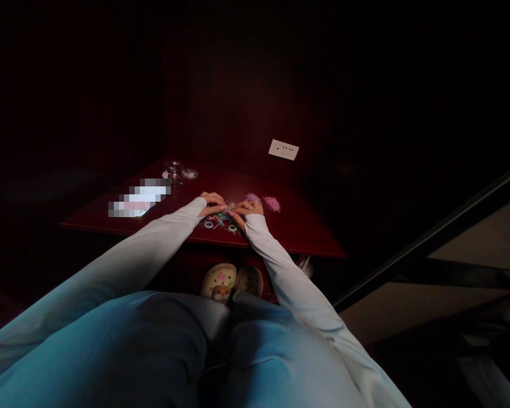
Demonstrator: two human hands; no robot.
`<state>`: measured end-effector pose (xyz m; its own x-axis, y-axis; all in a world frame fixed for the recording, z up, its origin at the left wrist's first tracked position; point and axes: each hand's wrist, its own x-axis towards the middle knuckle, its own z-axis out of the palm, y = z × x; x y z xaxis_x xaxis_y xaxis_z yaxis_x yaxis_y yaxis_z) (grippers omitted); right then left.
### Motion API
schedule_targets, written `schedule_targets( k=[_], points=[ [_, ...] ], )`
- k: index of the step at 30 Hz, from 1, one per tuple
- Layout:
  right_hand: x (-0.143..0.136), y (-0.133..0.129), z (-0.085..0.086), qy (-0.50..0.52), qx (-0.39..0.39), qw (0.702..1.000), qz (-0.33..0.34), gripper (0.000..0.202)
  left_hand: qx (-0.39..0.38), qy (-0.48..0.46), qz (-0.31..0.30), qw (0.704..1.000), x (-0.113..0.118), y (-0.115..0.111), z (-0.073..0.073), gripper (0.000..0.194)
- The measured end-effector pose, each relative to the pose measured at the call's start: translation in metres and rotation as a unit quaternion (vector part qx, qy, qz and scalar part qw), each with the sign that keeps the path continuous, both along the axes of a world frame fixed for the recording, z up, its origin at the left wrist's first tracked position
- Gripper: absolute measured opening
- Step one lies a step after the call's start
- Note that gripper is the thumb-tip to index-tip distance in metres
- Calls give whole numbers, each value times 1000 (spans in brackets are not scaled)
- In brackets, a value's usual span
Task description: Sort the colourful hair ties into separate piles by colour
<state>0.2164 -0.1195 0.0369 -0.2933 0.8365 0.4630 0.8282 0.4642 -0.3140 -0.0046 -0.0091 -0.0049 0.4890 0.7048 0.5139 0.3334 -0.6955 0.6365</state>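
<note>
My left hand (212, 202) and my right hand (247, 209) meet over a loose heap of small coloured elastic bands (216, 218) near the table's front edge. Fingertips of both hands are pinched close together, almost touching. Whatever lies between them is too small to make out. Blue and green rings show among the bands, below the hands. Just beyond my right hand lies a small purple pile of thin bands (252, 197). To its right is a pink pile of similar bands (272, 204).
On the dark red table (297, 232), a lit phone (142, 198) lies at the left. Behind it stand a clear jar (175, 173) and a round clear lid (190, 174). A white wall socket (284, 149) is at the back. Cream clogs (219, 279) show below the table.
</note>
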Motion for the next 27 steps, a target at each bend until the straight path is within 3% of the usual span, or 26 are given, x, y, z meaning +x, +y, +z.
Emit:
schedule_targets(
  k=[3,6,10,13,18,22,27],
  points=[
    [3,4,-1,22,-1,999,-31,32,8,0,11,1000,1,-4,2,41],
    [11,14,-4,76,-5,990,-116,41,21,-3,22,1000,2,-15,7,34],
    [36,29,-11,215,-8,936,-279,54,34,-15,66,997,2,-26,10,28],
    [57,38,-16,249,4,909,-335,49,36,-13,83,996,3,-25,8,24],
    [76,48,-16,131,26,933,-333,43,25,-2,104,994,7,-20,6,17],
    [77,54,-11,23,25,957,-288,32,38,7,84,996,5,-24,8,21],
    [75,56,-9,9,18,961,-277,29,34,16,88,995,3,-28,10,20]
  ],
)
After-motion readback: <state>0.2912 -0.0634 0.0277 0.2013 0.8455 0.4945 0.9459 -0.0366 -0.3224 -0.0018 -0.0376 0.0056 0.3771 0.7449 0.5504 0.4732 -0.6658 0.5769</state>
